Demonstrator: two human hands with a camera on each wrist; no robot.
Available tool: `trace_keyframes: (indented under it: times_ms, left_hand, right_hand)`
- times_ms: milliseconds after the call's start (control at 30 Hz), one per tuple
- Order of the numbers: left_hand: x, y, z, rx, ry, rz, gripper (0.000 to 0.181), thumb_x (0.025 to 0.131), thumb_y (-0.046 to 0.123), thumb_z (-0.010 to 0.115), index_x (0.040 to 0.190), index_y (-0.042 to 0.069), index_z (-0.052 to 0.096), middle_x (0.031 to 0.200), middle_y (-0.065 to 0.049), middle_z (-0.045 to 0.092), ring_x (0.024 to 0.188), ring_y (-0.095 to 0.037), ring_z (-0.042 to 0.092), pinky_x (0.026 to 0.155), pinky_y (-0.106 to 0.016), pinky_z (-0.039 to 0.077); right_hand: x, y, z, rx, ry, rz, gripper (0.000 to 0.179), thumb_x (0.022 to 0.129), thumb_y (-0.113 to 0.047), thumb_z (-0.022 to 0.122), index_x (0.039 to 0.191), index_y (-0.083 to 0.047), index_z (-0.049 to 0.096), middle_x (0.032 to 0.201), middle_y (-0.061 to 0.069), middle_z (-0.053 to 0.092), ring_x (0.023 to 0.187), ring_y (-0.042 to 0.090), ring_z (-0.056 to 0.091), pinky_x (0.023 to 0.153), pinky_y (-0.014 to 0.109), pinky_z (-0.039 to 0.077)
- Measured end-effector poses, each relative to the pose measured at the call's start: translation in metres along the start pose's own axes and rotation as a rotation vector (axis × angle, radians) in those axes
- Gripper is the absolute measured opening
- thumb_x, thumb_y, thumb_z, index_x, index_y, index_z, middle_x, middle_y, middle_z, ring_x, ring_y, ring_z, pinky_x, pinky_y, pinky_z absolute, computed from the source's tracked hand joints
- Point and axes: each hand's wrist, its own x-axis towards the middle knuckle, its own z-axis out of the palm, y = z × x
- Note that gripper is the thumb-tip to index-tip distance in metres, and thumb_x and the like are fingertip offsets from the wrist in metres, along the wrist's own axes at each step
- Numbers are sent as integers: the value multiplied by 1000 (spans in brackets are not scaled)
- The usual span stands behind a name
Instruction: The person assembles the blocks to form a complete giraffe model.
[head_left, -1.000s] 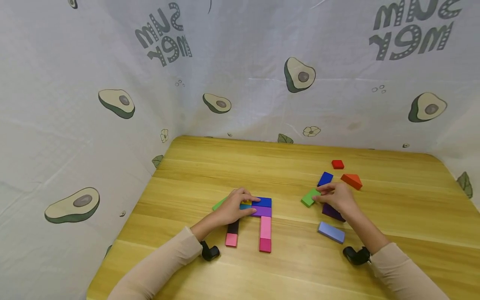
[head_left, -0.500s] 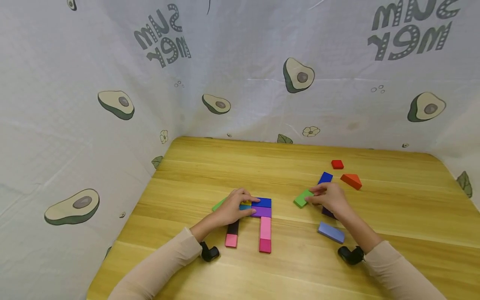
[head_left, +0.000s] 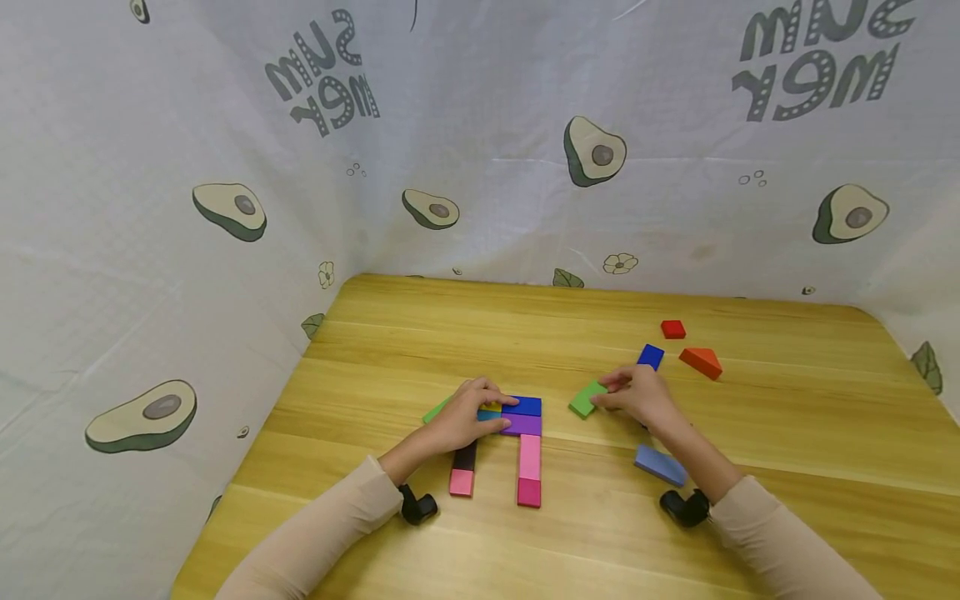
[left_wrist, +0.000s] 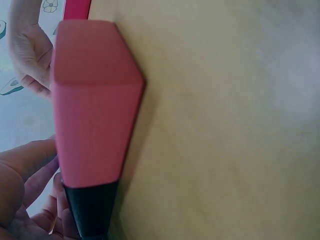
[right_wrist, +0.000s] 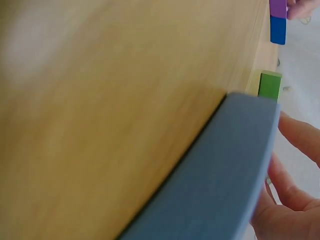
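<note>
Plainly visible: green blocks, two | dark-blue blocks, two | pink blocks, two | magenta block, purple block, teal block, yellow block, black block, periwinkle block, red block, one each | orange triangular block, one

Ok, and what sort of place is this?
Probably a small tabletop activity corner, though the room beyond isn't visible: there's a wood-grain table, white avocado-printed sheeting hanging around it, and colourful blocks on top.
</note>
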Motion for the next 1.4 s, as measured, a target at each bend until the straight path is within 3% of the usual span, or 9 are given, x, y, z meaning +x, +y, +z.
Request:
trace_keyframes:
  times_ms: [267, 767, 1400]
  left_hand:
    - [0, 0, -1, -6, -8, -8, 31, 95, 19, 71, 126, 12, 71, 110, -1, 54, 104, -21, 47, 86, -35, 39]
    - [1, 0, -1, -3, -15, -13, 31, 95, 19, 71, 126, 13, 71, 111, -2, 55, 107, -22, 47, 88, -36, 40]
    - [1, 1, -2, 7, -13, -17, 32, 95, 19, 71, 126, 13, 71, 112, -2, 55, 105, -20, 47, 86, -34, 39]
  right_hand:
    - [2, -7, 10, 20, -22, -36, 36, 80, -8, 85, 104, 13, 69, 92, 18, 64, 80, 23, 60, 59, 25, 49]
    - [5, -15, 28, 79, -49, -30, 30, 80, -3, 83, 103, 11, 70, 90, 14, 63, 73, 18, 60, 61, 28, 53]
    - [5, -21, 35, 96, -69, -34, 29, 80, 2, 81, 105, 11, 70, 91, 16, 61, 74, 18, 61, 65, 30, 55]
